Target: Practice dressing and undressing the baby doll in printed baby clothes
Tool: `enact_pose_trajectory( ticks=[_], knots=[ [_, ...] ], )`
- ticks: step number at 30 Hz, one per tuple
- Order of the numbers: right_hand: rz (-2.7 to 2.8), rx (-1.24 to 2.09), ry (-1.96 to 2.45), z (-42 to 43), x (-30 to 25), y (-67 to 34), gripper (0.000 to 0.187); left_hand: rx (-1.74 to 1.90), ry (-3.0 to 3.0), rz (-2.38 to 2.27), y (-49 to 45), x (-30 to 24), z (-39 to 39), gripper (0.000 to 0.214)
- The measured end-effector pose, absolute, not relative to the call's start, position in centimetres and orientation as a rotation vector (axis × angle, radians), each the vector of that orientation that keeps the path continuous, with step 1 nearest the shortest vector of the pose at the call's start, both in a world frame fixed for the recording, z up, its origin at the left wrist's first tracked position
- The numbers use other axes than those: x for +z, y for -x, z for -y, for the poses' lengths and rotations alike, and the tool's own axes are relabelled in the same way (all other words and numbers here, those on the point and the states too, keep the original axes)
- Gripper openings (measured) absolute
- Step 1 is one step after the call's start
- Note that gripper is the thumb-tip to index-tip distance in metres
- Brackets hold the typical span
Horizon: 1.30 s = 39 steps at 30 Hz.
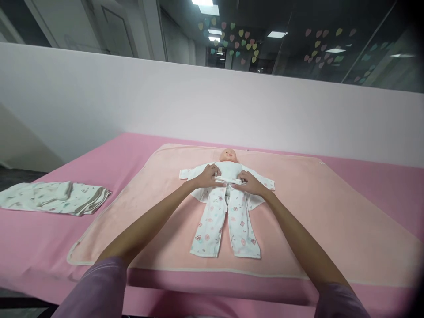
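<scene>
A baby doll [228, 155] lies on its back with its head toward the wall. It wears a white top [229, 169] whose printed sleeves [266, 182] spread to both sides. White printed baby pants [212, 225] cover its lower body, the legs laid straight toward me. My left hand [209, 176] pinches the waistband at its left side. At the right side of the same waistband, my right hand [249, 183] is closed with fingers curled on the cloth. The doll's waist and legs are hidden under the clothing.
A peach blanket [298, 212] with a pale border lies under the doll on a pink padded table [132, 148]. Folded printed cloth [53, 197] rests at the left. A white low wall [212, 106] runs along the back, with dark glass [298, 53] above it.
</scene>
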State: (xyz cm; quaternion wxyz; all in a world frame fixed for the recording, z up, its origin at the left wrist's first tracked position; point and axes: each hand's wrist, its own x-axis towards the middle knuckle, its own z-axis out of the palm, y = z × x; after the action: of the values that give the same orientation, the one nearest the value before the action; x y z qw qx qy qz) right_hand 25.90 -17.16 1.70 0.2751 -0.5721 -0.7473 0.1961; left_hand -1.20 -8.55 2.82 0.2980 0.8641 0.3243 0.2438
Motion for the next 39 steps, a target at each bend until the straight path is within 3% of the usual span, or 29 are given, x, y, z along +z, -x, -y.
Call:
enact_pose_trajectory(
  ticks=[7,12,18,20,23,25,27,32,39],
  knots=[
    [2.05,0.631,1.627,20.9,1.9,-25.4,0.05,0.427,-2.313,-0.854,3.0,1.6,11.3,0.071],
    [2.078,0.585,1.759,23.3,1.2,-24.8,0.087,0.283,-2.292,-0.936,3.6,1.2,13.1,0.093],
    [1.981,0.428,1.753,25.7,-1.2,-23.2,0.063,0.326,-2.34,-1.047,4.0,0.9,16.1,0.077],
    [1.989,0.439,1.731,26.9,-1.5,-23.3,0.079,0.314,-2.376,-1.022,4.6,0.8,17.3,0.082],
    [2.068,0.557,1.72,28.7,-1.3,-23.8,0.119,0.249,-2.394,-0.976,5.4,0.7,18.8,0.103],
    [2.091,0.593,1.732,29.4,-1.0,-23.9,0.128,0.232,-2.418,-0.968,5.8,0.6,19.5,0.111],
    [2.079,0.581,1.762,29.7,-0.6,-23.6,0.124,0.247,-2.438,-0.982,5.8,0.7,20.0,0.111],
    [2.131,0.473,1.796,30.5,0.1,-22.4,0.086,0.314,-2.502,-0.968,6.1,0.9,21.8,0.093],
    [2.337,0.45,1.675,33.8,-0.7,-22.7,0.113,0.295,-2.6,-0.909,7.9,-0.8,25.3,0.107]
  ],
)
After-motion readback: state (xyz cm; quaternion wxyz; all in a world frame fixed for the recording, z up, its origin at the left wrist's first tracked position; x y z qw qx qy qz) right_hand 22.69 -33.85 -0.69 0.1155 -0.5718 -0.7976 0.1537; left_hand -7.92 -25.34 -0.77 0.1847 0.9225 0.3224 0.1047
